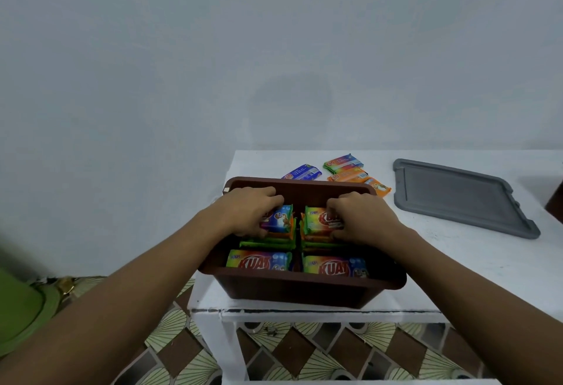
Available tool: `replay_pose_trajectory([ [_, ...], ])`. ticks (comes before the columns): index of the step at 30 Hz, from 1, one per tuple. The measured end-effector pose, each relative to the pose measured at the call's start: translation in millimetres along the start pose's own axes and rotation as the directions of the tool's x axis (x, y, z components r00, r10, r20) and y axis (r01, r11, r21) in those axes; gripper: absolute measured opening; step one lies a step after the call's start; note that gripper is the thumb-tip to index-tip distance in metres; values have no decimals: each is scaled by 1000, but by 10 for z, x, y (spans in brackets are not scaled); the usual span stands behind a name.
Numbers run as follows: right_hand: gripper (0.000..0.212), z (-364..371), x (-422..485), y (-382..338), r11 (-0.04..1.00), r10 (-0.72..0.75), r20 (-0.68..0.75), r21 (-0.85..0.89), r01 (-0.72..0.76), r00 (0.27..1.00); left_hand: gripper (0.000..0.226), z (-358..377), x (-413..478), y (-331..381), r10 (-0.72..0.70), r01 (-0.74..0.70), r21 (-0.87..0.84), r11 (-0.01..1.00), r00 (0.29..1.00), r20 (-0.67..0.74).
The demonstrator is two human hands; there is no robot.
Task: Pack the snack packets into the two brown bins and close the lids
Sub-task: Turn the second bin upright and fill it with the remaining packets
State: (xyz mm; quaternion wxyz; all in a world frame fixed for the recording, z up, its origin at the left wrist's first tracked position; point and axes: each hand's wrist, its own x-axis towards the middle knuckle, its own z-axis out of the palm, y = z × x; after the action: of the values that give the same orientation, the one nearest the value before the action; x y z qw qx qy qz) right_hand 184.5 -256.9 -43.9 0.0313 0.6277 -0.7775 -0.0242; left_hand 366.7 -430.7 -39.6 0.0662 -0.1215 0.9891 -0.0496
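While in fingers [275,200], packets [281,220] (half-hidden).

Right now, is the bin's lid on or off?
Off. The gray lid lies on the table, right of the open bin.

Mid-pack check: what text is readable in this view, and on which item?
"KUAT": front-left packet in the brown bin.
"KUAT": front-right packet in the bin.
"KU", rest covered: green packet gripped by the right hand.
Small word above those logos: too blurred.
Blue packet in the left hand, loose packets behind the bin, grey lid: nothing legible.
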Motion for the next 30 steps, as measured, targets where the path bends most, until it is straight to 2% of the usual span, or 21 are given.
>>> replay_pose_trajectory([
  [3,40,5,13,13,999,11,-2,39,-11,1000,59,-33,25,-32,33,-33,4,999,999,14],
  [7,31,-54,61,80,989,10,-13,148,-8,1000,29,-143,127,-113,59,-69,-104,992,993,-101],
  [10,20,-165,114,234,977,43,-145,215,-11,989,25,-242,311,-161,42,-82,-172,982,974,-221],
  [12,20,-222,174,431,960,130,-250,273,-59,959,26,-298,468,-185,18,-69,-188,980,966,-258],
  [14,19,-237,253,684,931,221,-274,346,-119,936,24,-344,641,-217,8,-64,-200,978,963,-270],
  [16,15,-211,324,949,917,258,-249,366,-156,933,21,-386,838,-255,7,-68,-223,973,965,-263],
  [19,11,-107,412,1320,944,231,-167,277,-179,959,17,-411,1214,-331,7,-63,-266,962,978,-209],
  [22,23,96,486,1625,966,186,-2,184,-183,983,15,-404,1643,-355,30,-73,-289,955,988,-150],
  [26,50,402,544,1824,973,44,197,214,-87,979,20,-389,2173,-244,129,-121,-316,941,992,4],
  [28,63,545,562,1901,979,3,234,197,-50,972,21,-347,2406,-164,182,-160,-306,939,982,45],
  [30,71,643,593,1994,988,-26,211,153,-7,977,21,-289,2605,-93,213,-183,-300,936,974,70],
])
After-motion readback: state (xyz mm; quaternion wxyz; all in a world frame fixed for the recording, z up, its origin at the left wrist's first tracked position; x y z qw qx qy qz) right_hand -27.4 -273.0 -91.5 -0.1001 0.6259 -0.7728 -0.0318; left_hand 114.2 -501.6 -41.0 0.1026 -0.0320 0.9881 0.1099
